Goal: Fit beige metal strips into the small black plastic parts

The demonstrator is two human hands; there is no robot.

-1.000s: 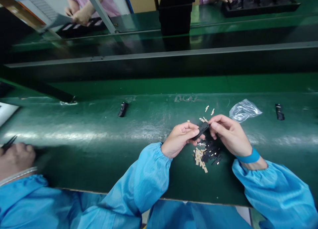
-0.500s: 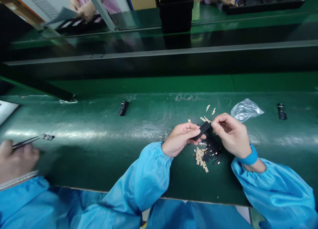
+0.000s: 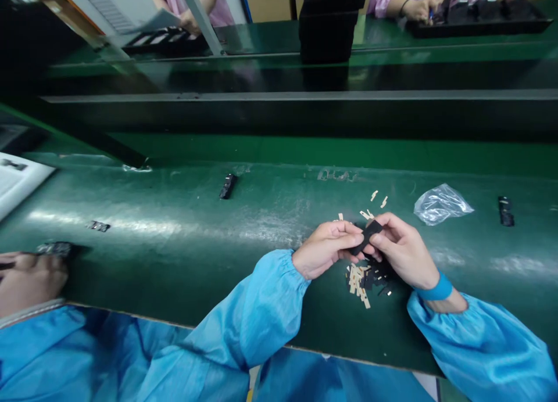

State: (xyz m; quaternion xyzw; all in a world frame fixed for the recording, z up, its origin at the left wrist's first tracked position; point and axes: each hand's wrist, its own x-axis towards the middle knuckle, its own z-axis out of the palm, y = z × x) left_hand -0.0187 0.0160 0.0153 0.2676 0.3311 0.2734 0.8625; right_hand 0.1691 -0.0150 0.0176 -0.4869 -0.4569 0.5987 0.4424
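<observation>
Between my two hands is a small black rectangular part (image 3: 367, 236), held tilted above the bench. My left hand (image 3: 328, 248) pinches its lower left end, the thumb lying on top. The fingers of my right hand (image 3: 403, 250) are closed on its upper right end. Just below lies a heap of cream strips (image 3: 358, 286) and small black pieces (image 3: 378, 275), partly hidden by my hands. A few more cream strips (image 3: 374, 196) are scattered beyond my fingers.
A clear plastic bag (image 3: 443, 204) and a black part (image 3: 506, 211) lie to the right. Farther left are another black part (image 3: 227, 186) and a small part (image 3: 99, 226). A co-worker's hand (image 3: 37, 280) is by a dark part. Beyond the ledge stand black trays (image 3: 328, 33).
My right hand has closed on the black part's right end. The co-worker's hand at left, earlier with tweezers at a small part, is now by a dark part. The view has shifted slightly.
</observation>
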